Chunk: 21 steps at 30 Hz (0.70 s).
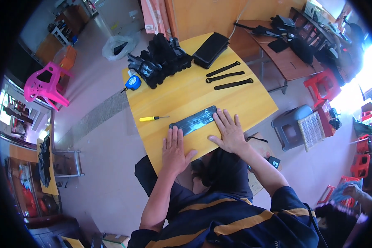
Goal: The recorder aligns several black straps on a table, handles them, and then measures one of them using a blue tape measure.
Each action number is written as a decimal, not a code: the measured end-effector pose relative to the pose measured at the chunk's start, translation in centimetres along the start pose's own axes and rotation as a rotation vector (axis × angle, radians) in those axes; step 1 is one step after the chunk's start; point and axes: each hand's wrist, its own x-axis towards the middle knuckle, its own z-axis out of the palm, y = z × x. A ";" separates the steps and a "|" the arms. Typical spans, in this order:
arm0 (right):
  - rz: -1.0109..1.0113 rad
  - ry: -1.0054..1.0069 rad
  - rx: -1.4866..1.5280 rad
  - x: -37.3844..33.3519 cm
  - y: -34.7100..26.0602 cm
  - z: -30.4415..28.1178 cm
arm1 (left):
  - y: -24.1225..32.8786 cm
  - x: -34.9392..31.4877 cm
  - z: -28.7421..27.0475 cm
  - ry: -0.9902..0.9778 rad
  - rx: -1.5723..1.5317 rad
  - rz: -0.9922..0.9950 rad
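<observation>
Hands [175, 155] [232, 135] flat, fingertips [175, 131] on glossy strip [194, 120]

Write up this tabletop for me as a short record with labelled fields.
Surface: yellow table
Left hand: open, at the left end of the glossy dark strip
Right hand: open, at its right end
Tool: yellow-handled screwdriver
Far side: blue tape measure, black gear pile, black case
Straps: three black straps

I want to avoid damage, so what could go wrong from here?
The yellow-handled screwdriver lies near the left edge of the table and could roll off. The blue tape measure, also near that edge, might be knocked down. The glossy dark plate might slide under the left hand and right hand.
</observation>
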 end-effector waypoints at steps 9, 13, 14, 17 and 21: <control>-0.268 0.138 0.182 0.4 -5.5 0.5 | -0.1 -0.2 0.3 -0.016 -0.008 -0.029; -0.421 0.044 0.287 0.8 -9.5 1.6 | -0.5 -0.1 0.0 -0.058 0.023 -0.019; -0.410 0.050 0.278 0.8 -8.9 1.6 | -0.3 0.1 -0.1 -0.054 0.020 -0.004; -0.392 0.007 0.198 0.5 -7.3 1.5 | -0.2 -0.4 0.0 -0.059 0.036 -0.025; -0.287 0.003 0.159 -0.1 -3.8 1.3 | -0.4 -0.5 0.0 0.013 -0.005 -0.006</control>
